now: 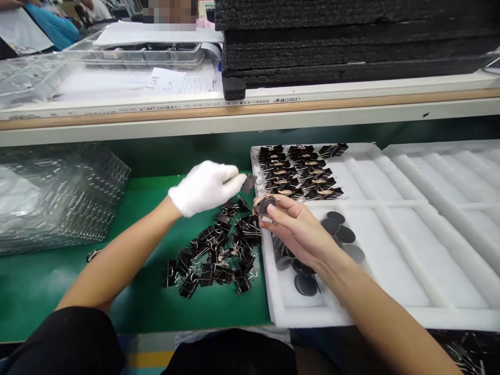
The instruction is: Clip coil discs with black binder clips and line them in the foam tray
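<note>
My left hand (209, 187), in a white glove, pinches a black binder clip (249, 183) between thumb and fingers. The clip is slightly blurred, just above my right hand. Bare, my right hand (291, 221) grips a round dark disc (267, 205) with a copper-coloured edge, thumb on its face. Below both hands, a heap of black binder clips (213, 252) with wire handles lies on the green table. Under and beside my right wrist, several loose dark discs (306, 285) rest in a white foam tray (278, 312). Rows of clipped pieces (281, 172) fill part of its far compartment.
A second white foam tray (469, 179) sits at the right. Stacked clear plastic trays (66, 203) stand at the left. A white-edged shelf (156, 125) crosses above the table, carrying black foam sheets (351, 47) and papers (166, 80). People are in the background.
</note>
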Action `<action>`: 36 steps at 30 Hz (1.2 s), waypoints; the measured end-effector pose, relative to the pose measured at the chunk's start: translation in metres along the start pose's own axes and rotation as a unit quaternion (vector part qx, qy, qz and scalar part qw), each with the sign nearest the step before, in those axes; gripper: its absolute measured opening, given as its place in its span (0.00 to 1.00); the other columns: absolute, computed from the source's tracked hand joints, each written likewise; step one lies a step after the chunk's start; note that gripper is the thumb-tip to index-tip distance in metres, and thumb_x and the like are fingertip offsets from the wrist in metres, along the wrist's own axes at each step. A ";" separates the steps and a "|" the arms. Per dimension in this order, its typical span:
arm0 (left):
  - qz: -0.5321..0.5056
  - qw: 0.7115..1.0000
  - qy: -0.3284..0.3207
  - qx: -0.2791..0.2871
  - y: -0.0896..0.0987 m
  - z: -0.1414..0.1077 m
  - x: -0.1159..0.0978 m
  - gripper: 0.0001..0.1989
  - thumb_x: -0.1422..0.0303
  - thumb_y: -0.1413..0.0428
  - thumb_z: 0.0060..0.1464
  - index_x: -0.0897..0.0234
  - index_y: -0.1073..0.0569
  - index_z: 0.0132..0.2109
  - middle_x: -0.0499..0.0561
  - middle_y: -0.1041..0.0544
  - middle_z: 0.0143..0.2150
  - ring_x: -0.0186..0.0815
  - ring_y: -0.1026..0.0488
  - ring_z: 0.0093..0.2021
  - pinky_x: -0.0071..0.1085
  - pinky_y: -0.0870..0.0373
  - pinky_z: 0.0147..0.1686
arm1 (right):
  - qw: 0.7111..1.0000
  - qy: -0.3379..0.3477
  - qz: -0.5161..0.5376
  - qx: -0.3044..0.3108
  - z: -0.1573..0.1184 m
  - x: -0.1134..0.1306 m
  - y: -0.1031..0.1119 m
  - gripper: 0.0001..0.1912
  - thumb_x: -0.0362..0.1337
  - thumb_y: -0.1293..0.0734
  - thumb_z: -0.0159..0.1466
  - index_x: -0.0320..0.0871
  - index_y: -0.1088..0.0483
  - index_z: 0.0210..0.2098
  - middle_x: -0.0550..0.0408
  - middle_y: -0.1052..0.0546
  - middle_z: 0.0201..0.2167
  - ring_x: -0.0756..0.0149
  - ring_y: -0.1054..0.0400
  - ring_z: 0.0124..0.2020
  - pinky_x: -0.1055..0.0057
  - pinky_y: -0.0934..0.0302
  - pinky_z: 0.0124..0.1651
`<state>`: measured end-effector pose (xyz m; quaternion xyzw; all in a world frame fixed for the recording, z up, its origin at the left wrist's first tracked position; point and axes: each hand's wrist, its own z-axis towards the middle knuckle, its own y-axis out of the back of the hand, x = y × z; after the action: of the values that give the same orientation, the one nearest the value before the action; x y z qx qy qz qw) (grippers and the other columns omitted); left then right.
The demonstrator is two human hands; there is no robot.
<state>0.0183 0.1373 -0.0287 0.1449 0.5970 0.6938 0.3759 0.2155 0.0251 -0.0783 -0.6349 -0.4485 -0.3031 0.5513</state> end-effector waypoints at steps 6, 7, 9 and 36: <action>-0.153 0.988 0.017 0.022 0.004 -0.073 -0.013 0.20 0.65 0.54 0.69 0.62 0.35 0.26 0.43 0.36 0.22 0.28 0.41 0.23 0.28 0.44 0.27 | 0.993 0.021 -0.027 0.114 -0.007 -0.012 -0.012 0.11 0.42 0.22 0.61 0.49 0.18 0.43 0.52 0.17 0.46 0.65 0.22 0.43 0.64 0.29 0.53; -0.166 0.985 0.002 0.047 0.004 -0.081 -0.011 0.20 0.66 0.56 0.70 0.62 0.34 0.27 0.43 0.34 0.23 0.28 0.40 0.23 0.28 0.43 0.27 | 0.991 0.022 -0.040 0.127 -0.008 -0.013 -0.014 0.10 0.41 0.22 0.61 0.49 0.18 0.41 0.53 0.17 0.43 0.64 0.22 0.43 0.63 0.28 0.53; -0.193 0.977 -0.030 0.080 0.002 -0.094 -0.005 0.21 0.68 0.58 0.69 0.62 0.34 0.27 0.44 0.34 0.22 0.28 0.40 0.23 0.28 0.43 0.27 | 0.986 0.022 -0.078 0.146 -0.010 -0.013 -0.018 0.07 0.39 0.22 0.60 0.48 0.18 0.39 0.54 0.17 0.41 0.64 0.22 0.42 0.64 0.27 0.50; -0.256 0.955 0.085 0.123 -0.009 -0.103 -0.014 0.21 0.65 0.46 0.55 0.61 0.48 0.21 0.39 0.49 0.17 0.25 0.54 0.21 0.27 0.53 0.21 | 0.997 -0.038 0.063 -0.010 -0.003 -0.022 -0.020 0.15 0.44 0.20 0.59 0.48 0.21 0.42 0.57 0.20 0.40 0.73 0.28 0.38 0.75 0.30 0.44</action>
<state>-0.0363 0.0539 -0.0588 -0.0269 0.7247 0.5050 0.4680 0.1888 0.0169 -0.0887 -0.6783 -0.4250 -0.2475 0.5459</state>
